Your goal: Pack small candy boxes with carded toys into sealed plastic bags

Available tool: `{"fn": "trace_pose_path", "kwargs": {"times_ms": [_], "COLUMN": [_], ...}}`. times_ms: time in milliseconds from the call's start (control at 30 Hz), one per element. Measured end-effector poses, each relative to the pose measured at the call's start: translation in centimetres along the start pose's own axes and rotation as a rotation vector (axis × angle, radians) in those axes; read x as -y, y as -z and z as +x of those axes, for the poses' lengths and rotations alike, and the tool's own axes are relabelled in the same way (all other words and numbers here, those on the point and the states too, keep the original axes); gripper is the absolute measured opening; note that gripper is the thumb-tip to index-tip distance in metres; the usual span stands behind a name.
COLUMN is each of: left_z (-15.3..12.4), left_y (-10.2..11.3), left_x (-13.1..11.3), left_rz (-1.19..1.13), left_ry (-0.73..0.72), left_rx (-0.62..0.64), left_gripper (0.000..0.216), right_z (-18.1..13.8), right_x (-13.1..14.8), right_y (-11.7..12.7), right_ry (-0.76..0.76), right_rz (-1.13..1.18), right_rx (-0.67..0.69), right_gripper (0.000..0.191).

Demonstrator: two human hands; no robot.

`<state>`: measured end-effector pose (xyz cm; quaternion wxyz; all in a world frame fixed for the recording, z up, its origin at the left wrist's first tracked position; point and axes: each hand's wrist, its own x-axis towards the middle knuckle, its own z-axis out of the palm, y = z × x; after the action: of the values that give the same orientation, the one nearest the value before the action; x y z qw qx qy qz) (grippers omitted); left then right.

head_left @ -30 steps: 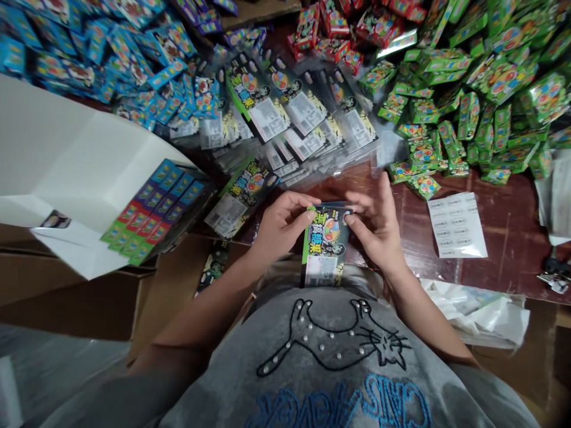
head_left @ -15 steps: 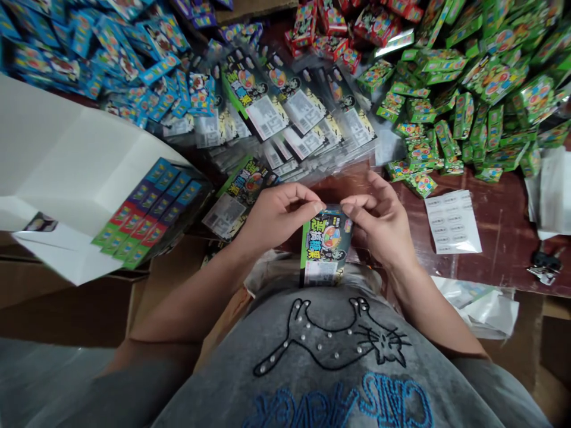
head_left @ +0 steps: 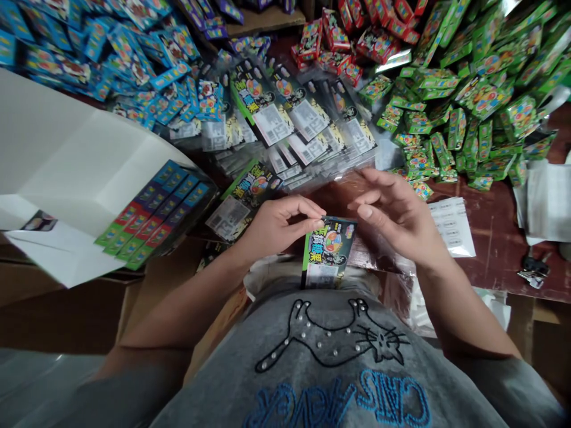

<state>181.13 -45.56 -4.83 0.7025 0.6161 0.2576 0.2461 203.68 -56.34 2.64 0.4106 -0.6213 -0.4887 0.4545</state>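
Note:
A black and green printed candy bag (head_left: 328, 252) hangs upright at the table's front edge, against the grey shirt. My left hand (head_left: 285, 229) pinches its top edge between thumb and fingertips. Just to the right of the bag, my right hand (head_left: 392, 214) is apart from it, with thumb and fingers spread and nothing visible between them. Another such bag (head_left: 243, 202) lies flat behind my left hand. Beyond both hands spreads a pile of the same clear-edged bags (head_left: 303, 119).
Blue boxes (head_left: 134, 53) heap at back left, red boxes (head_left: 330, 41) at the back, green boxes (head_left: 477, 113) at right. A white carton (head_left: 80, 148) holding rows of coloured boxes stands left. A sticker sheet (head_left: 452, 226) and keys (head_left: 534, 267) lie right.
My right hand has let go of the bag's top edge, moved slightly right and opened. My left hand still pinches the bag, and its top right corner now shows.

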Motion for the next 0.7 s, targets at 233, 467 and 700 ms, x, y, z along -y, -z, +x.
{"fn": "trace_pose_path", "kwargs": {"times_ms": [233,467,700], "left_z": [-0.2,-0.3,-1.1], "left_y": [0.4,0.4,1.2], "left_x": [-0.2,0.3,0.2], "left_rz": [0.172,0.144,0.134], "left_ry": [-0.041,-0.034,-0.009], "left_rx": [0.03,0.017,-0.044], "left_gripper": [0.008,0.007,0.006], "right_z": [1.8,3.7,3.5], "right_x": [1.9,-0.1,0.1], "right_y": [0.0,-1.0,-1.9], "right_ry": [0.131,0.057,0.229], "right_rz": [-0.301,-0.512,-0.629], "right_rx": [0.164,0.32,0.2], "right_gripper": [0.033,0.01,0.015]}}
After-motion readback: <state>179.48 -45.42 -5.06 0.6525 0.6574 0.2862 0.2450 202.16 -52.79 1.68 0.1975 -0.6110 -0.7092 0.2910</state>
